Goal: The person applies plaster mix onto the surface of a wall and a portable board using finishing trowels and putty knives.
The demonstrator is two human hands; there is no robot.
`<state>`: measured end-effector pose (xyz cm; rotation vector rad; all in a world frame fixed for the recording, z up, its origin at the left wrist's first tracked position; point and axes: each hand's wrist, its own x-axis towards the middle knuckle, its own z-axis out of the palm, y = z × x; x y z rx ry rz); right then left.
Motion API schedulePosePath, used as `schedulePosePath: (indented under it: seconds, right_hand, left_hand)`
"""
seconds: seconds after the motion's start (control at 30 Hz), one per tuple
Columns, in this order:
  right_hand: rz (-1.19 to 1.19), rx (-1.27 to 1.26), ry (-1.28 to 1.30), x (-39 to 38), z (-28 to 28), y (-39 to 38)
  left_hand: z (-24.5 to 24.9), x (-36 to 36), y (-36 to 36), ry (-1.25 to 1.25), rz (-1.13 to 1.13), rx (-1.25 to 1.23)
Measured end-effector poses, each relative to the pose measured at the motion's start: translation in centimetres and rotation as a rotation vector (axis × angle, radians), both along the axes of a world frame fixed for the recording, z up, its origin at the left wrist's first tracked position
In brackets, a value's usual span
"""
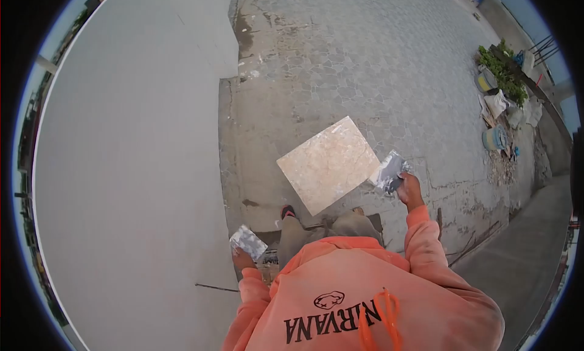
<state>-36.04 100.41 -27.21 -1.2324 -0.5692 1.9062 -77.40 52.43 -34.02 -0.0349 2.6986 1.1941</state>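
My left hand (pixel 244 259) is closed on a flat metal putty blade (pixel 249 241) smeared with white paste, low beside the pale wall. Out to the other side, my right hand (pixel 411 190) grips another putty blade (pixel 389 171), its grey face streaked with white along the edges. A beige marbled rectangular board (pixel 328 165) lies in front of my legs, and the right blade's edge is at or very near its right corner. What supports the board is hidden under it.
A large smooth pale wall (pixel 134 156) fills the left side. Stone-patterned paving (pixel 365 59) stretches ahead. At the right stand buckets (pixel 496 138), with sacks (pixel 497 103), rubble and a green plant (pixel 504 71) nearby. My shoe (pixel 288 211) shows below the board.
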Motion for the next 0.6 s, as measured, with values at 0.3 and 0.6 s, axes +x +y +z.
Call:
schedulePosePath:
  seconds: [0.3, 0.6]
  right_hand:
    - [-0.026, 0.175, 0.178, -17.3, 20.4, -5.3]
    - [-0.116, 0.065, 0.189, -19.2, 20.3, -8.8]
  left_hand:
    - [10.0, -14.3, 17.6, -0.253, -0.310, 0.491]
    - [20.3, -10.3, 28.6, -0.473, -0.425, 0.700]
